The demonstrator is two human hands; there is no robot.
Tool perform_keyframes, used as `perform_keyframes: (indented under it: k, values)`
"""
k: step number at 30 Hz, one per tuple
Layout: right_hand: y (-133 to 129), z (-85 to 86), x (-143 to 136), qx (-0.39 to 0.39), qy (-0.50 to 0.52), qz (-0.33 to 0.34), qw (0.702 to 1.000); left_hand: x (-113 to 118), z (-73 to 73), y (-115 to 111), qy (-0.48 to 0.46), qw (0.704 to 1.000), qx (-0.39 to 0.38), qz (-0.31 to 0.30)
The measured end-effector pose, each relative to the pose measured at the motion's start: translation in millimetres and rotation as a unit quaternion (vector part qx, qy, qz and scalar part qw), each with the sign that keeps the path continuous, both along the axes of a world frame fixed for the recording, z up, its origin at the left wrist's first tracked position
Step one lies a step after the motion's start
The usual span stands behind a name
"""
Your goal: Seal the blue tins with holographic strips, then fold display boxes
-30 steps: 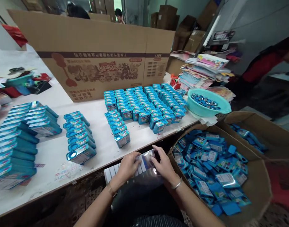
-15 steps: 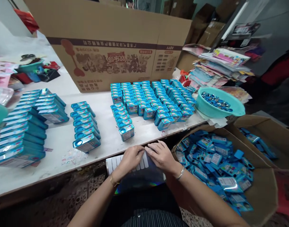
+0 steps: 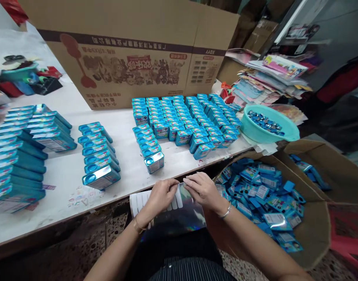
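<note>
On my lap, against the table edge, lies a shiny sheet of stickers point(image 3: 181, 220) with a row of pale strips on its left part and a dark, rainbow-glinting surface on the right. My left hand point(image 3: 164, 195) has its thumb and fingers closed at the sheet's upper edge. Close by on the right, my right hand point(image 3: 204, 192) pinches the same edge with its fingers bent together. Whether a single sticker is between the fingertips is too small to tell. The nearest blue tin point(image 3: 154, 162) stands on the table beyond my hands, at the front of a short row.
More blue tins point(image 3: 101, 177) stand in rows along the white table point(image 3: 126, 171). A big carton point(image 3: 132, 70) rises behind them. At the right are a turquoise basin point(image 3: 256, 130) of small shiny pieces, a stack of papers point(image 3: 272, 86) and an open box point(image 3: 316, 226) full of blue packs.
The camera view has shifted slightly, so the table things appear a little further left and higher. Both hands stay at the sheet's upper edge, with a slightly wider gap between their fingertips.
</note>
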State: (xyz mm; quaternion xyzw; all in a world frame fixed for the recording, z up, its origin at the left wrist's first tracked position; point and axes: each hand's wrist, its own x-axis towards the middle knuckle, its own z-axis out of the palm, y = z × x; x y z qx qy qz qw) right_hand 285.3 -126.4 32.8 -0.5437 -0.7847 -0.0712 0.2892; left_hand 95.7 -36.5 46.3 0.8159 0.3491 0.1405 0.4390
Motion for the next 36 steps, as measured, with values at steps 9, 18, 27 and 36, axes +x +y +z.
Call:
perform_keyframes:
  k: [9,18,27,36]
  values:
    - [-5,1.9,3,-0.01,0.082,0.012,0.997,-1,3.8,-1,-0.001,1.0,0.005,0.002]
    - [-4,5.4,11,0.051,-0.049,0.028,0.997,1,2.8,-3,-0.021,0.999,0.016,-0.019]
    - [-6,4.3,14,0.043,-0.037,0.052,0.997,2,6.3,-4,-0.016,0.998,0.049,-0.037]
    - [-6,5.3,16,0.063,-0.063,0.066,0.994,2,10.3,-2,-0.01,0.999,0.022,-0.045]
